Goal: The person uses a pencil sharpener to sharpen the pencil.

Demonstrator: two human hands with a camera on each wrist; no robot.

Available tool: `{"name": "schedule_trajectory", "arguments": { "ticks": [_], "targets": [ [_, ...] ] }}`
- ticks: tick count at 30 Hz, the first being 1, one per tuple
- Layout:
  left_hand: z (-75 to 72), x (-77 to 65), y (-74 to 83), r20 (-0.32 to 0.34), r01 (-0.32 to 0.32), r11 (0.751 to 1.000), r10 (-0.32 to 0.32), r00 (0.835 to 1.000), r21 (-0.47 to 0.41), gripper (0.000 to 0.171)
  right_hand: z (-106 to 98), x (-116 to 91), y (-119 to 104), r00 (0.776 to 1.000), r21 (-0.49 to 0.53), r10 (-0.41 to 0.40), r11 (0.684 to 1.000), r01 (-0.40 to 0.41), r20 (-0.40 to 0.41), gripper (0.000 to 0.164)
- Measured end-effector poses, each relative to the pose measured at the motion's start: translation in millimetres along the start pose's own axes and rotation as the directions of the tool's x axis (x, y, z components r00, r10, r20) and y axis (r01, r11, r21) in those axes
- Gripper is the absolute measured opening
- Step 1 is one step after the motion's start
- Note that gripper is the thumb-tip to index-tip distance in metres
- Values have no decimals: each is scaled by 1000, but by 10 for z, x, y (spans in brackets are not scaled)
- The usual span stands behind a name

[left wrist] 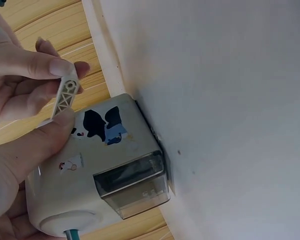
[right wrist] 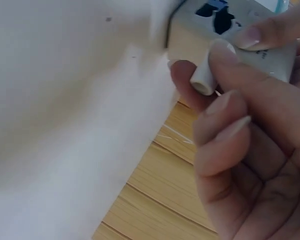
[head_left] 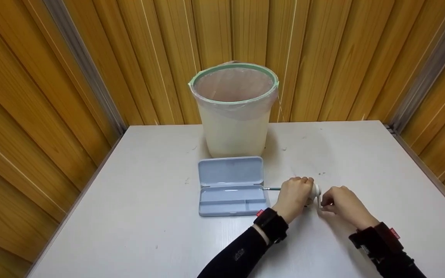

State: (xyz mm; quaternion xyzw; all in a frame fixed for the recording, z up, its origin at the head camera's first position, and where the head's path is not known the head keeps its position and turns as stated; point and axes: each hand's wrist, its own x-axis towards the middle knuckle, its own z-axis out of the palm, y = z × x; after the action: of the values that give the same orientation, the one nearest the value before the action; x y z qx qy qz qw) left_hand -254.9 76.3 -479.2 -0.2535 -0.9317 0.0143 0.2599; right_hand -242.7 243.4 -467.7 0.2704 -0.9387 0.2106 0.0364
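A white hand-crank pencil sharpener [left wrist: 87, 187] with cartoon stickers stands on the table. My left hand [head_left: 294, 195] grips its body from above, thumb along one side. The pale crank [left wrist: 65, 95] sticks out of its right end. My right hand [head_left: 345, 204] pinches the crank's handle [right wrist: 203, 80] between thumb and forefinger, with the other fingers curled below it. A pencil [head_left: 272, 189] is in the opposite end, its rear reaching left toward the pencil case. The sharpener has a clear drawer [left wrist: 140, 195]. Most of the sharpener is hidden by my left hand in the head view.
A light blue pencil case [head_left: 222, 196] lies with its lid raised, left of my left hand. Behind it stands a cream bin [head_left: 236, 129] with a green rim and plastic liner. Wood-patterned panels [head_left: 249, 31] stand behind the white table [head_left: 137, 193].
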Motion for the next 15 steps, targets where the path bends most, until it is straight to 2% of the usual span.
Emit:
{"name": "schedule_trajectory", "arguments": {
  "ticks": [6,10,15],
  "targets": [
    [1,6,-8,-14,2,1000,-2,1000,-11,33,-31,-24,-69,999,-28,7,1000,-8,-42,12],
    [5,8,-11,-36,4,1000,-4,999,-2,27,-72,-31,-105,999,-18,29,999,-29,-37,13],
    [11,-2,-8,-45,0,1000,0,999,2,28,-95,-40,-141,997,-18,75,997,-75,-10,14]
  ]
}}
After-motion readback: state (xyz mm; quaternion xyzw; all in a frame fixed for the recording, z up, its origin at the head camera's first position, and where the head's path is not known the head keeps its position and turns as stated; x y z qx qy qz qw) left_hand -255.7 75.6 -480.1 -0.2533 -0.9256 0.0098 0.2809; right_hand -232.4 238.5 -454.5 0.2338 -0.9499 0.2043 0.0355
